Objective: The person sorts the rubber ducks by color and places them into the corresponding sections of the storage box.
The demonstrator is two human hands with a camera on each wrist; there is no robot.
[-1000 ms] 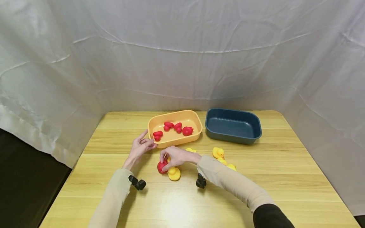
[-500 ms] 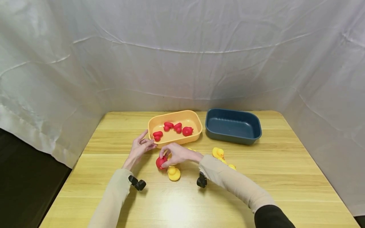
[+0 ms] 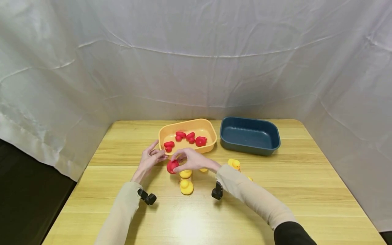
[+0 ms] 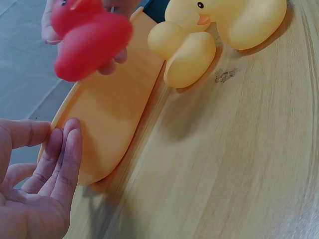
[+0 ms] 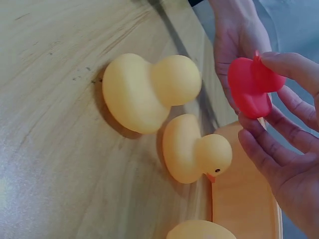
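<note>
My right hand [image 3: 192,160] pinches a red rubber duck [image 3: 172,166] between thumb and fingers, in the air just in front of the orange bin [image 3: 211,147]. In the right wrist view the red duck [image 5: 246,89] hangs at the fingertips, close to the bin's wall. My left hand [image 3: 149,159] holds the bin's near left corner, its fingers against the outer wall and at the rim in the left wrist view. Inside the bin lie several red ducks [image 3: 201,141]. Two yellow ducks [image 3: 186,187] stand below the right hand, and another shows partly behind its wrist.
A dark blue bin [image 3: 249,148] stands right of the orange one, with nothing in it. More yellow ducks [image 3: 234,164] lie in front of it, partly hidden by the right sleeve [image 3: 245,190]. Grey cloth [image 3: 196,68] hangs behind the wooden table [image 3: 306,190].
My right hand has lifted the red duck from beside the yellow ducks and carried it up toward the orange bin. The left hand has stayed at the bin's corner.
</note>
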